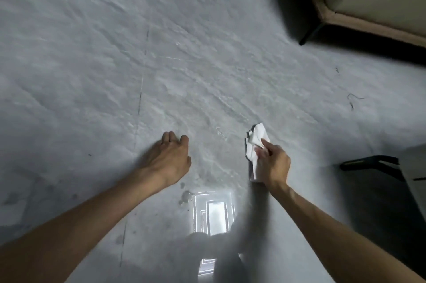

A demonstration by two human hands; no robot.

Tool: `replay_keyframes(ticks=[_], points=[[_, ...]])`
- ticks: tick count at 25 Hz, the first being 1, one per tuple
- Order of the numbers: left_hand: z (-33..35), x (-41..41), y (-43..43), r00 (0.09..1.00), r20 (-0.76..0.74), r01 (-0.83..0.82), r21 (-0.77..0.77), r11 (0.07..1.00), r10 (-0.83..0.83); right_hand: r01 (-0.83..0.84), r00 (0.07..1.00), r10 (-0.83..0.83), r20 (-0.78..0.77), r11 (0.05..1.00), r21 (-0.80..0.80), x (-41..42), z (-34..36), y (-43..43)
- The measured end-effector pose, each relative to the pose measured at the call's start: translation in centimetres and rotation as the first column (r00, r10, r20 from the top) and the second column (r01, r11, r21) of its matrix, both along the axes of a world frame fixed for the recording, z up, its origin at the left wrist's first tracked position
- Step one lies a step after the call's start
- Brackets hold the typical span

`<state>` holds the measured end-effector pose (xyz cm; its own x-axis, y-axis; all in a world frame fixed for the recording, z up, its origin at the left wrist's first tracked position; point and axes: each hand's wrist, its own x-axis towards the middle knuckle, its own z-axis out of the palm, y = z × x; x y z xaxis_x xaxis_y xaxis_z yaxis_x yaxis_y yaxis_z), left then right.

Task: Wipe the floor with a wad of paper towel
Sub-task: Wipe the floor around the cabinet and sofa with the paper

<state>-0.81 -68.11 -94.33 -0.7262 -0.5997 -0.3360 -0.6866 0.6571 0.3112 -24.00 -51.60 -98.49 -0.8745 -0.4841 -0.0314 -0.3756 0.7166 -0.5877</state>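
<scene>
A: In the head view, where's the paper?

B: Lower right of centre. The right hand [273,163] is clenched around the wad of paper towel [255,144], held down at the floor [115,52]. The left hand [170,158], lower centre-left, is loose-fingered and grasps nothing.

A: Risks?

B: The wad looks loosely bunched; a hard push could tear it. The dark spots [184,197] at bottom centre and the strands [352,99] at right might get missed.
</scene>
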Motion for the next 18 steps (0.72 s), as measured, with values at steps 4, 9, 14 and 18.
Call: replay_keyframes(ticks=[4, 9, 14, 18], points=[[0.1, -0.1, 0.4, 0.997, -0.036, -0.067, 0.004, 0.998, 0.067, 0.032, 0.993, -0.033, 0.111, 0.999, 0.008, -0.9, 0.4, -1.9], [0.5, -1.1, 0.5, 0.989, -0.066, -0.131, 0.056, 0.99, 0.134, 0.051, 0.994, -0.055, 0.098, 0.998, 0.043, -2.4, 1.3, -3.8], [-0.1, -1.1, 1.0, 0.992, -0.04, -0.119, 0.009, 0.993, 0.119, 0.067, 0.994, -0.072, 0.078, 0.995, 0.072, -2.4, 1.3, -3.0], [-0.4, -0.9, 0.9, 0.987, -0.088, -0.132, 0.021, 0.991, 0.134, 0.139, 0.984, -0.143, 0.103, 0.989, 0.042, -3.3, 1.4, -3.7]])
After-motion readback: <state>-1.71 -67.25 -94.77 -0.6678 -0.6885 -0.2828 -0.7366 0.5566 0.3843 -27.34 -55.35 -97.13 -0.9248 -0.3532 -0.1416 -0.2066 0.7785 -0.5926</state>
